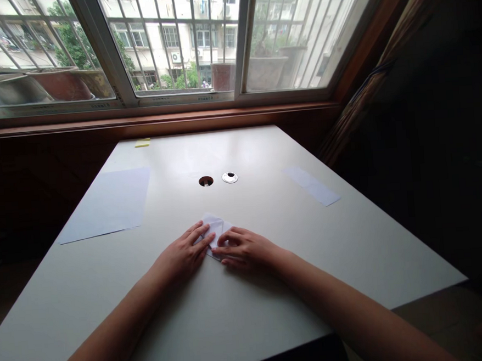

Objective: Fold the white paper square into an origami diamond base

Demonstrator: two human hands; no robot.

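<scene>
A small piece of folded white paper (214, 224) lies on the white table (250, 312), between my two hands. My left hand (188, 247) rests on its left side, fingers stretched out and pressing it against the tabletop. From the right, my right hand (241, 247) reaches its lower edge, with thumb and index finger bent together in a pinch at the paper. Both hands cover parts of the paper, so its full outline is hidden.
Larger white sheets (106, 203) lie at the left, and a narrow paper strip (312, 185) at the right. Beyond my hands are a round cable hole (206, 181) and its cover (230, 177). Yellow sticky notes (142, 143) sit near the far edge, below a barred window (173, 42).
</scene>
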